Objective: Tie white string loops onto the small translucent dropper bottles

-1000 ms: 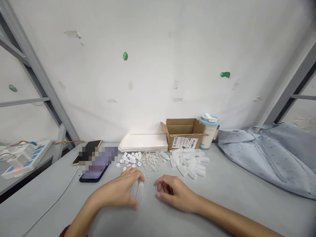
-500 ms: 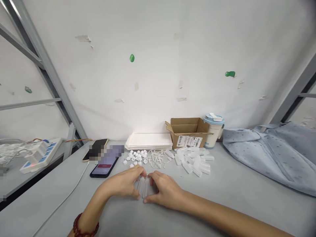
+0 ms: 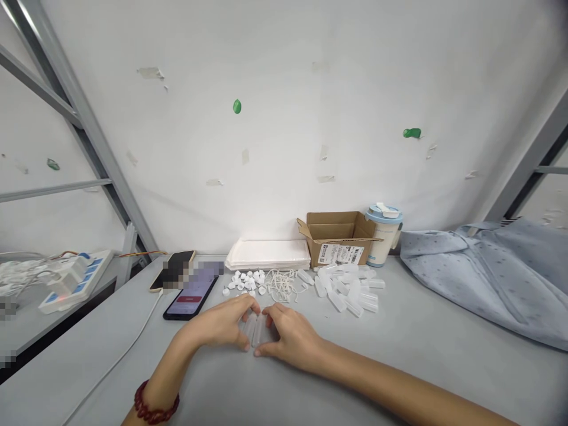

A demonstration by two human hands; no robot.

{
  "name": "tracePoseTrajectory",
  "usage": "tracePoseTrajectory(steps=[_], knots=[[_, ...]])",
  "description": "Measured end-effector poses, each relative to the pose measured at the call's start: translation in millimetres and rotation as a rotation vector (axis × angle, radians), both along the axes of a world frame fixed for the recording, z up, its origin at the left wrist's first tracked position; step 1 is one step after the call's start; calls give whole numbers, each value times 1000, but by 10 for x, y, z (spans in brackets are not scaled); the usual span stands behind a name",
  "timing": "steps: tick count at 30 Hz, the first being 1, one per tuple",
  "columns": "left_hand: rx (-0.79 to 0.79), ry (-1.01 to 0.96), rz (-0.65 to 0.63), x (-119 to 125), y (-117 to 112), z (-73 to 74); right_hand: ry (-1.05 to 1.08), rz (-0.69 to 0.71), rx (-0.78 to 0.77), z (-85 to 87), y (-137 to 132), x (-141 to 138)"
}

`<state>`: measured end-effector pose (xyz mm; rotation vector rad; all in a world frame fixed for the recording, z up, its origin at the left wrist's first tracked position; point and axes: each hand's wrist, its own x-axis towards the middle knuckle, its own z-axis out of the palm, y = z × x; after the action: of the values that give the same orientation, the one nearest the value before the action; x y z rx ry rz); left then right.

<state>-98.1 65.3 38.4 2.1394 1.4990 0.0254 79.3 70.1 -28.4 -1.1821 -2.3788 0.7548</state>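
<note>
My left hand [image 3: 219, 326] and my right hand [image 3: 290, 336] meet at the middle of the grey table [image 3: 421, 355]. Together they are closed round a small bunch of clear plastic tubes [image 3: 254, 329], which stand between my fingers on the tabletop. Behind my hands lie a heap of small white caps [image 3: 243, 281], a tangle of white strings [image 3: 281, 284] and a pile of loose clear tubes [image 3: 348, 289].
A lit phone [image 3: 191, 297] and a second phone [image 3: 173, 270] lie at the left, with a white cable [image 3: 113, 361]. Against the wall stand stacked white sheets [image 3: 268, 255], a cardboard box [image 3: 337, 237] and a lidded cup [image 3: 383, 234]. A blue shirt [image 3: 488, 272] covers the right side.
My right hand has moved left to join my left hand on the tubes. Both hands have shifted slightly away from me since then.
</note>
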Motion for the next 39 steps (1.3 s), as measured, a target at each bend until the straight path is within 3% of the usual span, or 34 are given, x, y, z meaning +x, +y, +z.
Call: tracePoseTrajectory(steps=[5, 9, 12, 16, 21, 26, 33, 39], knots=[[78, -94, 46, -42, 35, -22, 71, -17, 3, 51, 0, 179], [336, -190, 127, 58, 86, -99, 98, -118, 90, 84, 101, 551], [508, -193, 69, 242, 110, -184, 11, -179, 327, 45, 205, 874], [588, -140, -145, 478, 104, -305, -133, -198, 659, -68, 281, 1138], [613, 74, -257, 616, 83, -377, -279, -201, 826, -159, 264, 1133], [655, 179, -277, 642, 100, -406, -361, -194, 812, -156, 242, 1087], [697, 39, -223, 583, 180, -511, -457, -127, 790, -144, 237, 1081], [716, -151, -134, 520, 220, -534, -494, -110, 874, -177, 252, 1081]])
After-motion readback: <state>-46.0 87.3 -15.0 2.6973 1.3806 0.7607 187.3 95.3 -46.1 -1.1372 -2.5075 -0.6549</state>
